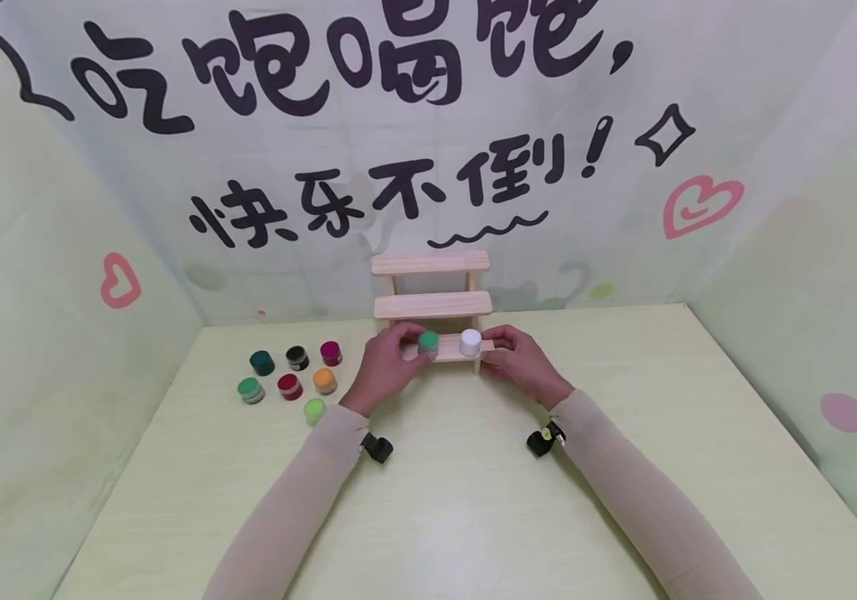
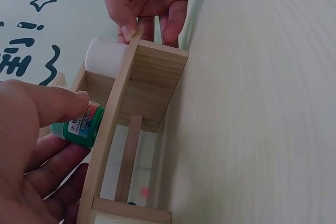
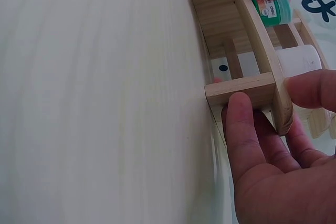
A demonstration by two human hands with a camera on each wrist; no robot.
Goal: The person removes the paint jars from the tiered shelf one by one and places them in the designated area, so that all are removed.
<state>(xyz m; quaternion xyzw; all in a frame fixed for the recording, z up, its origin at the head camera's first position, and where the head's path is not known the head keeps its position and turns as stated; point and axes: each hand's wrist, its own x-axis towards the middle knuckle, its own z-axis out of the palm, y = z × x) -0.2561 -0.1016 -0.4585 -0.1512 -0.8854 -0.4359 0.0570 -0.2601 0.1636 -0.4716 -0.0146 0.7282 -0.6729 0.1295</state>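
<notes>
My left hand pinches a small green paint jar between thumb and fingers, at the lowest step of a wooden three-step stand. A printed label shows on that jar in the left wrist view. Beside it on the same step stands a white jar, a small gap between the two. My right hand grips the right end of the lowest step, thumb on top and fingers below in the right wrist view. The two upper steps carry nothing.
Left of the stand, several paint jars are grouped on the pale table, among them a red jar, an orange jar and a light green jar. A printed backdrop rises right behind the stand.
</notes>
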